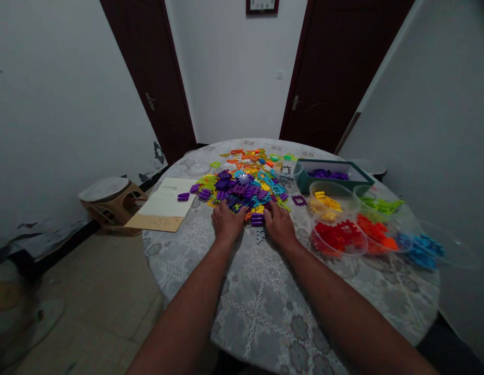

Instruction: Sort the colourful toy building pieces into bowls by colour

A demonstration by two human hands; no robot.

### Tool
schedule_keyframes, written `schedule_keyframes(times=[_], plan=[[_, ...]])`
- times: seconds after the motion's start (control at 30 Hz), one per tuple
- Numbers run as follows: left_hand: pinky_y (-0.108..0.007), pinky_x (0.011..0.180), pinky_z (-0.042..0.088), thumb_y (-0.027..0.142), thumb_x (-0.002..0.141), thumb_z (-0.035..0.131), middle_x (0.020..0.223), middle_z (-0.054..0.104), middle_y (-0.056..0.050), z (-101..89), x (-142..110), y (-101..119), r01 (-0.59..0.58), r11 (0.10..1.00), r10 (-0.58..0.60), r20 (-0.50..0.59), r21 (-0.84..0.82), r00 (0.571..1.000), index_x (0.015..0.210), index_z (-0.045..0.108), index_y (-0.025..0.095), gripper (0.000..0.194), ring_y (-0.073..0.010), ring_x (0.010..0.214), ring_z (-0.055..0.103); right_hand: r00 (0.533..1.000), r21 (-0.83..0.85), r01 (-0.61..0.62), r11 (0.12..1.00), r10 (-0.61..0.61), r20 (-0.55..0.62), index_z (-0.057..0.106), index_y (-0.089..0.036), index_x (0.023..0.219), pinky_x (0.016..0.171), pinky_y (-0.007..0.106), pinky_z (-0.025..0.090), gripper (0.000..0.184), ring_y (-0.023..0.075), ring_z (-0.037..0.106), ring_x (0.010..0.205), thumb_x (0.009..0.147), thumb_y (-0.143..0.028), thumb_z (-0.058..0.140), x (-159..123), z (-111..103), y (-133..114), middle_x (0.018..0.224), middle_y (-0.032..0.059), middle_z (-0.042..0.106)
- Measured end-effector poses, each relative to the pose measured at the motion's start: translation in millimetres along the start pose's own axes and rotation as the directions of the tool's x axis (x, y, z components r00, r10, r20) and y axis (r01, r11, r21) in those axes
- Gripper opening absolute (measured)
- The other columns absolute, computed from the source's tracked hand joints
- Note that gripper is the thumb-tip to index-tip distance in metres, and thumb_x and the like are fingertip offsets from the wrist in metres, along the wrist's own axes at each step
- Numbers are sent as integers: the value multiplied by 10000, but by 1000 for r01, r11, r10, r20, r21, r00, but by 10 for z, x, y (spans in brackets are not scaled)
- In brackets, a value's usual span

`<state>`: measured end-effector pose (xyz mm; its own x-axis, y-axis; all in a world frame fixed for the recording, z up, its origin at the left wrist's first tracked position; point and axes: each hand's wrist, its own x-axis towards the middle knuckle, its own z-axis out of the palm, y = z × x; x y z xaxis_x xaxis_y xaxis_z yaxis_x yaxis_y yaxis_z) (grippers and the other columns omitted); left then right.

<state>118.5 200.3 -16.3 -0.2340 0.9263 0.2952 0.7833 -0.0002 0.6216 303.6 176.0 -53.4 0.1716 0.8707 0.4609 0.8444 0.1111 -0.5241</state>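
A heap of small plastic building pieces (247, 179) in purple, orange, blue, green and yellow lies in the middle of a round table (261, 291). My left hand (227, 221) rests at the near edge of the heap, fingers curled among purple pieces. My right hand (280, 224) lies beside it, fingers bent at the heap's edge. A short stack of purple pieces (257, 219) sits between the two hands, touched by both. What the fingertips hold is hidden.
At the right stand clear bowls of yellow (327, 203), red (337, 237), orange (376, 234), green (382, 204) and blue pieces (423, 250), and a teal box with purple ones (331, 174). A sheet of paper (165, 203) lies on the table's left. A low stool (111, 200) is on the floor.
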Motion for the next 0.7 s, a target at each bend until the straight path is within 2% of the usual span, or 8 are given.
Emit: schedule_keyframes(times=[0.17, 0.37, 0.53, 0.7], plan=[[-425, 1060, 485, 478, 875, 797, 1372, 681, -243, -69, 81, 38, 83, 994, -76, 96, -74, 992, 1454, 525, 146, 721, -351, 1291, 658, 999, -13, 29, 999, -29, -12, 645, -106, 1415, 1133, 471, 437, 473, 332, 629, 1236, 1072, -384, 476, -11, -36, -13, 1336, 206, 720], [-397, 1010, 502, 475, 909, 755, 1326, 729, -225, -83, 38, 176, 86, 991, -59, 244, -100, 968, 1433, 529, 153, 655, -342, 1253, 696, 998, 34, 56, 998, -56, -2, 727, -137, 1265, 1139, 459, 429, 387, 310, 636, 1228, 1072, -357, 474, 3, -40, 3, 1263, 181, 747], [-421, 1003, 509, 484, 896, 752, 1317, 732, -223, 13, 16, 302, 99, 974, -29, 326, -201, 945, 1313, 611, 174, 538, -349, 1219, 705, 1000, 84, 17, 996, -16, -9, 753, -165, 1200, 1130, 425, 435, 345, 285, 642, 1214, 1059, -317, 478, 27, -49, -8, 1249, 154, 755], [-470, 980, 518, 490, 854, 783, 1220, 761, -222, 179, -19, 421, 102, 943, 0, 308, -315, 951, 1185, 669, 190, 461, -379, 1163, 719, 998, 172, -61, 983, 63, -11, 767, -183, 1195, 1118, 387, 445, 368, 262, 658, 1194, 1056, -287, 443, 57, -84, -6, 1234, 130, 767]])
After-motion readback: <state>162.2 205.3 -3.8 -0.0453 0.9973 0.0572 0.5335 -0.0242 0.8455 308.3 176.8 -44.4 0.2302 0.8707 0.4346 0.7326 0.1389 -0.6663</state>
